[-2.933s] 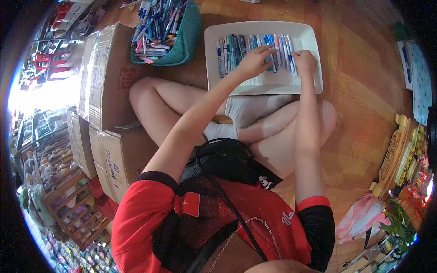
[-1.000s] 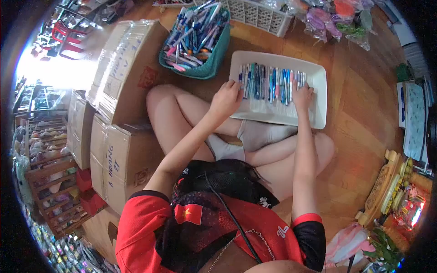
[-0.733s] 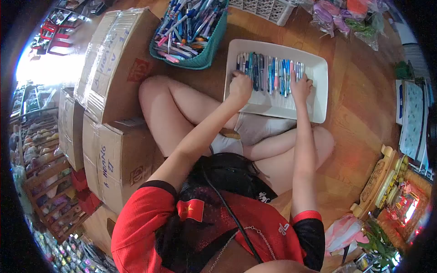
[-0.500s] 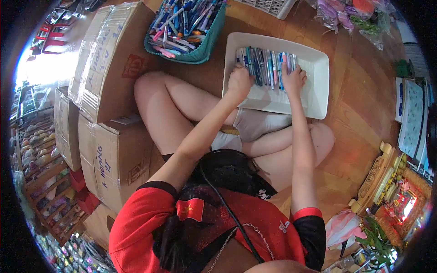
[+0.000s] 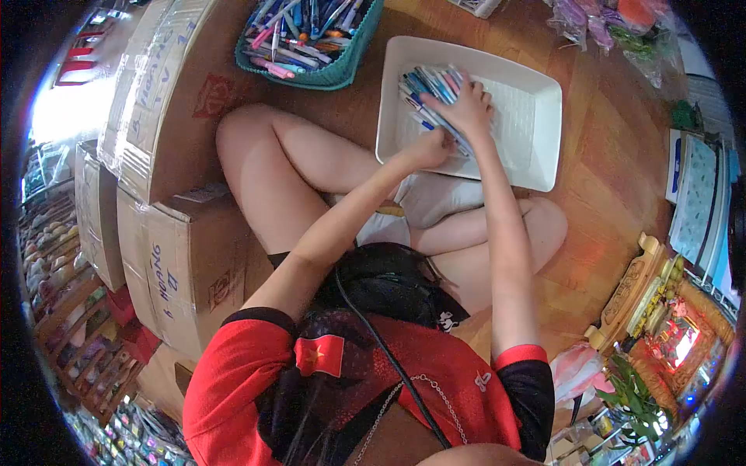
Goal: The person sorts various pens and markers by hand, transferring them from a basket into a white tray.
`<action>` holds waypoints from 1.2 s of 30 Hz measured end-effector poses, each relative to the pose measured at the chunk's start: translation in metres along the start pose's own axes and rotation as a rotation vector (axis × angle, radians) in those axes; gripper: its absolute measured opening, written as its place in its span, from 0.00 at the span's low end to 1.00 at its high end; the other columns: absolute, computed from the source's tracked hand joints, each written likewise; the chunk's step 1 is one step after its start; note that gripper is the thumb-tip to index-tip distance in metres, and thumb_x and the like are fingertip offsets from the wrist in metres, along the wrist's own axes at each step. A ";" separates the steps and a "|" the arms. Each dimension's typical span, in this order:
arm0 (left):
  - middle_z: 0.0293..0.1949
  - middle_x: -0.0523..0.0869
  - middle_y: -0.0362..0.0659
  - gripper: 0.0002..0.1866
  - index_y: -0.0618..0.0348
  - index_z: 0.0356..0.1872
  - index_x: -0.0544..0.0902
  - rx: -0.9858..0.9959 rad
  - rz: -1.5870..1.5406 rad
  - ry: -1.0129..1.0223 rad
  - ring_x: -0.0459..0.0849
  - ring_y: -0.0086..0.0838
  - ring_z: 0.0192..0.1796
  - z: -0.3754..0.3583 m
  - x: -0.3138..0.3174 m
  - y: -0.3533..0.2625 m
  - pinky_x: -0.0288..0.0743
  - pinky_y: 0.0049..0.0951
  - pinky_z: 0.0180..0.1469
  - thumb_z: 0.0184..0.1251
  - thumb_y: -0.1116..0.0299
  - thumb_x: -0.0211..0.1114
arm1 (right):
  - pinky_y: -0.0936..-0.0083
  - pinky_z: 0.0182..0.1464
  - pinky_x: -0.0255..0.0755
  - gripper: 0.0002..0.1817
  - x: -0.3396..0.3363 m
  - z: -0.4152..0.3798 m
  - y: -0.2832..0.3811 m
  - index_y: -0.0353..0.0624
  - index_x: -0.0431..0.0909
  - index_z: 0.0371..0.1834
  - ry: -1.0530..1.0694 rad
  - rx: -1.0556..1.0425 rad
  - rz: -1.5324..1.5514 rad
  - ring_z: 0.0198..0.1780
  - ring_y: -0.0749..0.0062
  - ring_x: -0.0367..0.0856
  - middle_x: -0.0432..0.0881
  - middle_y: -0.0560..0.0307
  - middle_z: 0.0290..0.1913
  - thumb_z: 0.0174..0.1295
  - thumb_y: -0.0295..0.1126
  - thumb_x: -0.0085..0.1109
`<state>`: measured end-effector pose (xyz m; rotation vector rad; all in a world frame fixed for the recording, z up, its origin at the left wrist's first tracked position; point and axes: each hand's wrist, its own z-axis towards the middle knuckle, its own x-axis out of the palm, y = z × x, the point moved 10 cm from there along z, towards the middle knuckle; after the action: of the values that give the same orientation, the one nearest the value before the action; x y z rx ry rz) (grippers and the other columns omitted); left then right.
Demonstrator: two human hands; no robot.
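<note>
A white tray (image 5: 525, 128) lies on the floor before my crossed legs. Several pens (image 5: 420, 84) are bunched at an angle in its left half. My right hand (image 5: 467, 109) lies over the bunch with its fingers spread, touching the pens from the right. My left hand (image 5: 434, 147) is closed at the near ends of the pens, by the tray's near edge; what its fingers pinch is too small to make out. A teal basket (image 5: 342, 72) heaped with loose pens stands behind and to the left of the tray.
Taped cardboard boxes (image 5: 186, 256) are stacked at my left. Plastic-wrapped flowers (image 5: 614, 31) lie at the far right, and part of a white crate (image 5: 475, 6) shows at the top. A carved wooden piece (image 5: 625, 291) and a lit red ornament (image 5: 680, 342) stand at the right.
The pens have gone from an upright row to a slanted bunch at the left. My right hand has moved left over them, and my left hand has moved down and right to their near ends.
</note>
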<state>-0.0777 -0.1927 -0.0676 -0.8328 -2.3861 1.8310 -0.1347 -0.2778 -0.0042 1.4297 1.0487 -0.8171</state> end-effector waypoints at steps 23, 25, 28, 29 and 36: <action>0.59 0.71 0.49 0.20 0.59 0.57 0.69 0.550 0.662 -0.382 0.72 0.41 0.58 -0.069 -0.086 -0.080 0.68 0.38 0.57 0.63 0.69 0.53 | 0.59 0.68 0.47 0.32 0.013 -0.036 0.026 0.47 0.57 0.68 0.050 -0.697 -0.032 0.69 0.62 0.56 0.62 0.55 0.67 0.62 0.49 0.47; 0.64 0.66 0.49 0.25 0.58 0.63 0.64 0.519 0.744 -0.413 0.67 0.42 0.63 -0.040 -0.065 -0.063 0.65 0.42 0.62 0.64 0.65 0.52 | 0.59 0.70 0.44 0.28 0.033 -0.039 0.004 0.43 0.57 0.67 0.025 -0.660 -0.165 0.70 0.63 0.54 0.61 0.55 0.68 0.67 0.45 0.39; 0.66 0.62 0.49 0.30 0.58 0.67 0.57 0.465 0.906 -0.467 0.62 0.41 0.67 -0.023 -0.057 -0.056 0.58 0.49 0.65 0.65 0.59 0.50 | 0.58 0.70 0.43 0.29 0.015 -0.043 0.018 0.39 0.59 0.66 -0.081 -0.625 -0.155 0.70 0.65 0.54 0.62 0.54 0.67 0.68 0.47 0.35; 0.66 0.63 0.49 0.31 0.58 0.67 0.57 0.449 0.885 -0.466 0.62 0.40 0.67 -0.018 -0.059 -0.053 0.57 0.49 0.65 0.64 0.58 0.50 | 0.58 0.70 0.43 0.28 0.017 -0.039 0.016 0.39 0.60 0.66 -0.078 -0.625 -0.169 0.70 0.65 0.54 0.62 0.54 0.67 0.68 0.46 0.35; 0.67 0.60 0.50 0.32 0.60 0.68 0.56 0.332 0.998 -0.490 0.60 0.40 0.69 0.011 -0.066 -0.040 0.52 0.53 0.66 0.65 0.55 0.45 | 0.57 0.70 0.42 0.28 0.015 -0.010 0.020 0.42 0.56 0.68 -0.104 -0.580 -0.226 0.70 0.64 0.54 0.59 0.52 0.69 0.68 0.44 0.35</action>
<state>-0.0408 -0.2366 -0.0148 -1.9361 -1.8407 2.9386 -0.1111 -0.2650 -0.0093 0.7826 1.2535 -0.6620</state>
